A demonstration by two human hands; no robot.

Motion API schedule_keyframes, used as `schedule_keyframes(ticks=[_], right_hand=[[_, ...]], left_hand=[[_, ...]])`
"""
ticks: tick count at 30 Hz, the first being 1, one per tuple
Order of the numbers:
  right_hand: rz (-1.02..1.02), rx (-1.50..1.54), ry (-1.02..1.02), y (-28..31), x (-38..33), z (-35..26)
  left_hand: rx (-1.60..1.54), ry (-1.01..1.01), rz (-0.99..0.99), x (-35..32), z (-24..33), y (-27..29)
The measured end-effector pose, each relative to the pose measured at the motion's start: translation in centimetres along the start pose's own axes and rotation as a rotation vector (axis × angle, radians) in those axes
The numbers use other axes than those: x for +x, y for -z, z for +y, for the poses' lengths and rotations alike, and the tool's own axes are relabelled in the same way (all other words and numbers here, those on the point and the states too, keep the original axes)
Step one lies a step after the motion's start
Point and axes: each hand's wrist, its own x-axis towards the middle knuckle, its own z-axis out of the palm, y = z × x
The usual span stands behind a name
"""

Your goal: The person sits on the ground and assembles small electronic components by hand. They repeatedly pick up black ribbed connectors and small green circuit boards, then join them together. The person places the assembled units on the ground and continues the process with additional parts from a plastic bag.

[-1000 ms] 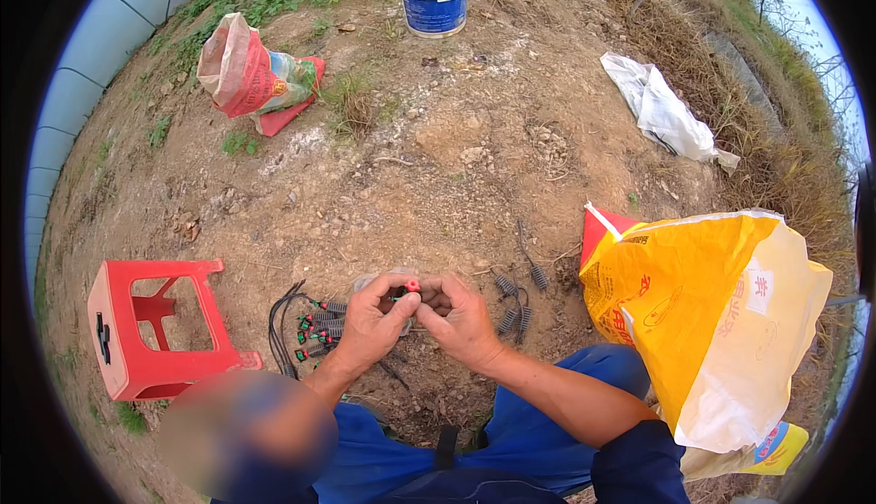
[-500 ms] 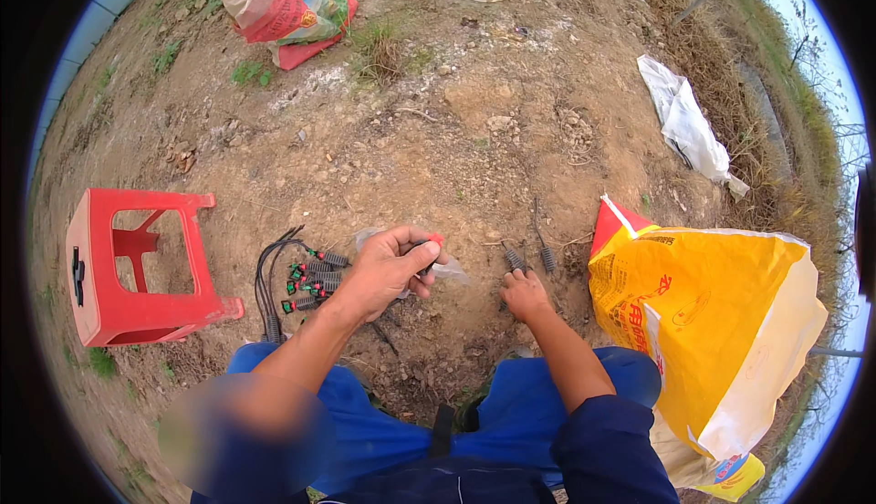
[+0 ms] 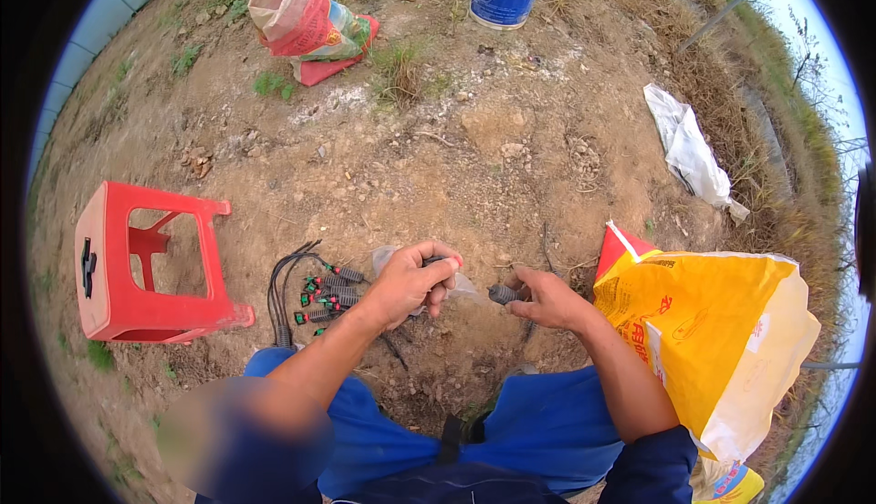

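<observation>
The left hand (image 3: 412, 280) had its fingers clamped on a small dark ribbed plastic connector (image 3: 434, 260) together with a crumpled clear plastic bag (image 3: 461, 285). The right hand (image 3: 547, 299) pinched a second dark ribbed connector (image 3: 503, 294), whose long axis pointed left toward the other hand, a short gap between the two pieces. On the dry, cracked bare ground just left of the left hand lay a bundle of black cables with green-and-red fittings (image 3: 315, 294), nearer that hand
</observation>
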Motion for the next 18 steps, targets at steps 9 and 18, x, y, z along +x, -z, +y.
schedule_keyframes(ticks=[9, 18], right_hand=[[-0.003, 0.926, 0.148, 0.2, -0.7, -6.1], [-0.032, 0.755, 0.164, 0.4, -0.8, -7.0]], left_hand=[[0.139, -0.185, 0.110, -0.5, 0.8, -1.8], [0.577, -0.256, 0.131, -0.8, 2.7, -1.8]])
